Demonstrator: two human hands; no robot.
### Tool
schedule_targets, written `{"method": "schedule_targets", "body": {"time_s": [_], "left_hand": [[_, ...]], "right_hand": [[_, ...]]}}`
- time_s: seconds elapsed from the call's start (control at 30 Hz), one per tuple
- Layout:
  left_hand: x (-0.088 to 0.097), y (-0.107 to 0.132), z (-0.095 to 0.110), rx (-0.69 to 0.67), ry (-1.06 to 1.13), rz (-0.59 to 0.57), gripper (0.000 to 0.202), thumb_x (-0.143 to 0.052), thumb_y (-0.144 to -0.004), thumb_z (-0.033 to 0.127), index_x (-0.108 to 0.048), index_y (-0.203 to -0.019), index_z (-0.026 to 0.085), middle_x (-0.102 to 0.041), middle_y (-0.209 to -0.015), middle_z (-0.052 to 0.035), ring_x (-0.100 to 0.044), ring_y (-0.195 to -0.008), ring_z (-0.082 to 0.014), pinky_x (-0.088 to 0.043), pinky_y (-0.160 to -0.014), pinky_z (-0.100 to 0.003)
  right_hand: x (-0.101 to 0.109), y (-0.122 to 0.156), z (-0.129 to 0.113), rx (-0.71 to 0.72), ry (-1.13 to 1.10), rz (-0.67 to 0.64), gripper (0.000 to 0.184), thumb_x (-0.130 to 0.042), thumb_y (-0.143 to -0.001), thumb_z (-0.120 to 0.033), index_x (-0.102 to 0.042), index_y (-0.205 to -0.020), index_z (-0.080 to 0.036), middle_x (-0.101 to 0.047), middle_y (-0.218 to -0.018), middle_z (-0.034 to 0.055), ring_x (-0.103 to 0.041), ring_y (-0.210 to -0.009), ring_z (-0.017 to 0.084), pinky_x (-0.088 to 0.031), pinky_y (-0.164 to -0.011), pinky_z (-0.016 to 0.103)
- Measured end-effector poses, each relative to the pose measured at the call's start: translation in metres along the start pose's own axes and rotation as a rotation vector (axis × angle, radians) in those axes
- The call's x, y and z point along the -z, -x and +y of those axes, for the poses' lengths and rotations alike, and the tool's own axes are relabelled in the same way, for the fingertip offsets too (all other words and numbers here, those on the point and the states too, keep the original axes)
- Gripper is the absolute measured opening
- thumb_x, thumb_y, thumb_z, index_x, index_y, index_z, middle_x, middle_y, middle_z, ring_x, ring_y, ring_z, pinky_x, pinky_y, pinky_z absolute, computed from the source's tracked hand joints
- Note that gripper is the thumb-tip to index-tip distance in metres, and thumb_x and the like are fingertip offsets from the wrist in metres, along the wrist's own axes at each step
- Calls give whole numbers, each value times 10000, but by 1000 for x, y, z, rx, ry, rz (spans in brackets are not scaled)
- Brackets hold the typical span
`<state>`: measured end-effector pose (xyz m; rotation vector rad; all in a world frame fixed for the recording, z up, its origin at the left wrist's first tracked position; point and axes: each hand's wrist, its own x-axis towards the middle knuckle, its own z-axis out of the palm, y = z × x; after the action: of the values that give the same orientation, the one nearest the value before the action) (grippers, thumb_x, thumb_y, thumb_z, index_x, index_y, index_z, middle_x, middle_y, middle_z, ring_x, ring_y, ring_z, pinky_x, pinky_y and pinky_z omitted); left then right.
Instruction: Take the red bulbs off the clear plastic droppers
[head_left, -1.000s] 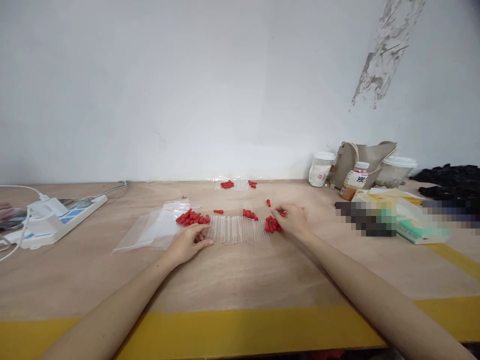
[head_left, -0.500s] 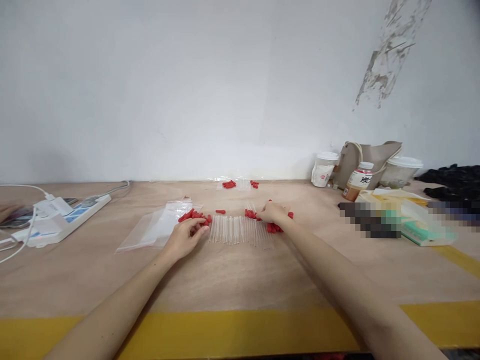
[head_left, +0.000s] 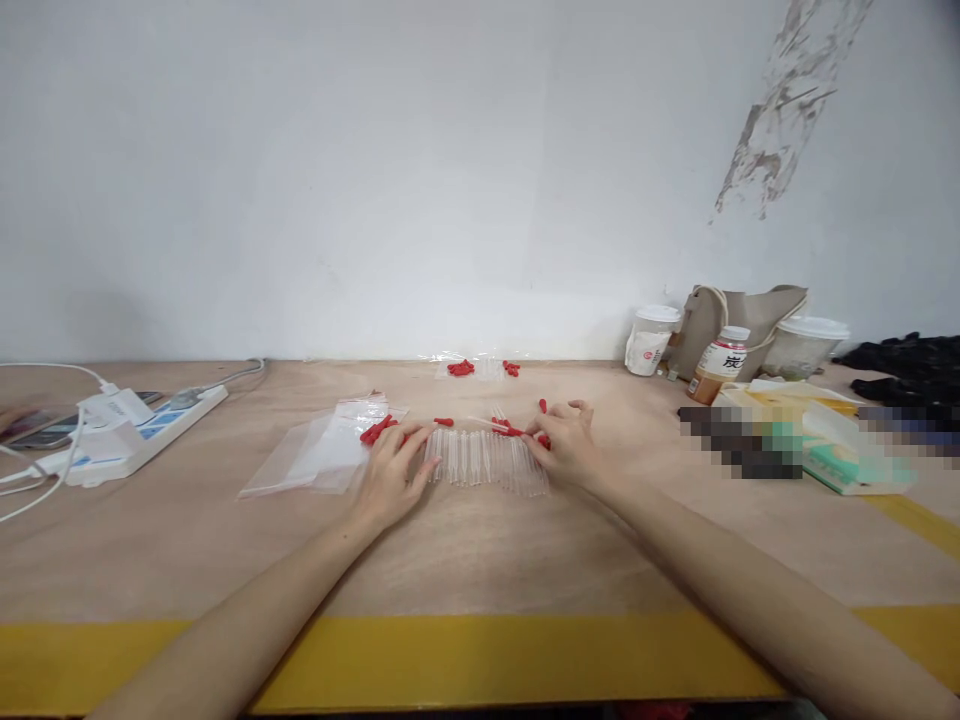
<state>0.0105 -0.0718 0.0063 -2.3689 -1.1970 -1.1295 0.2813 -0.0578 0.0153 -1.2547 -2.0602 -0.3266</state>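
Observation:
A row of clear thin tubes [head_left: 463, 458] lies side by side on the table. At its left end is my left hand [head_left: 390, 475], thumb and forefinger apart, with red rubber bulbs [head_left: 373, 432] just beyond its fingers. Across the row, my right hand [head_left: 568, 446] pinches a dropper by its red bulb [head_left: 514, 432], the thin clear stem pointing left above the tubes. More red bulbs lie partly hidden under that hand. A single red bulb [head_left: 443, 421] rests behind the row.
Clear plastic bags [head_left: 319, 450] lie left of the tubes. Near the wall sits a bag [head_left: 491, 370] with red bulbs and tubes. A power strip [head_left: 150, 435] is at far left; a cup [head_left: 651, 340], bottle [head_left: 718, 365] and tissue pack [head_left: 840, 450] stand right.
My right hand has drawn nearer and now shows a dropper with its stem pointing left. My left hand has moved slightly right, over the left end of the tubes.

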Motion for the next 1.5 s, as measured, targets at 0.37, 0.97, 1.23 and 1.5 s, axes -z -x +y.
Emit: {"method": "schedule_targets", "body": {"time_s": [0.37, 0.97, 1.23, 1.5], "left_hand": [[-23, 2, 25, -312, -117, -28, 197, -506, -840, 258, -604, -1008, 229, -672, -823, -16, -531, -780, -166, -306, -788, -361], [-19, 2, 29, -310, -91, -90, 167, -485, -843, 235, -650, -818, 222, -651, -628, 9, -498, -666, -142, -266, -747, -362], [-18, 4, 26, -313, -73, -104, 163, -480, -844, 217, -641, -822, 217, -656, -652, 13, -501, -670, -141, -268, -738, -361], [-17, 4, 29, -344, -59, -81, 163, -480, -841, 211, -638, -805, 200, -647, -643, -6, -519, -644, -140, -320, -680, -325]], "right_hand": [[-14, 34, -18, 449, 111, 227, 133, -477, -806, -168, -549, -702, -205, -643, -722, -42, -494, -744, 114, -176, -869, 342], [-18, 34, -31, 433, 105, 167, 158, -478, -813, -184, -610, -730, -205, -533, -603, -22, -430, -725, 127, -162, -832, 358], [-16, 35, -31, 446, 110, 137, 150, -446, -809, -149, -573, -737, -188, -533, -641, -27, -430, -756, 128, -158, -807, 332], [-17, 37, -32, 422, 93, 115, 147, -443, -808, -163, -581, -768, -194, -536, -655, -19, -438, -758, 133, -158, -832, 345]]}}
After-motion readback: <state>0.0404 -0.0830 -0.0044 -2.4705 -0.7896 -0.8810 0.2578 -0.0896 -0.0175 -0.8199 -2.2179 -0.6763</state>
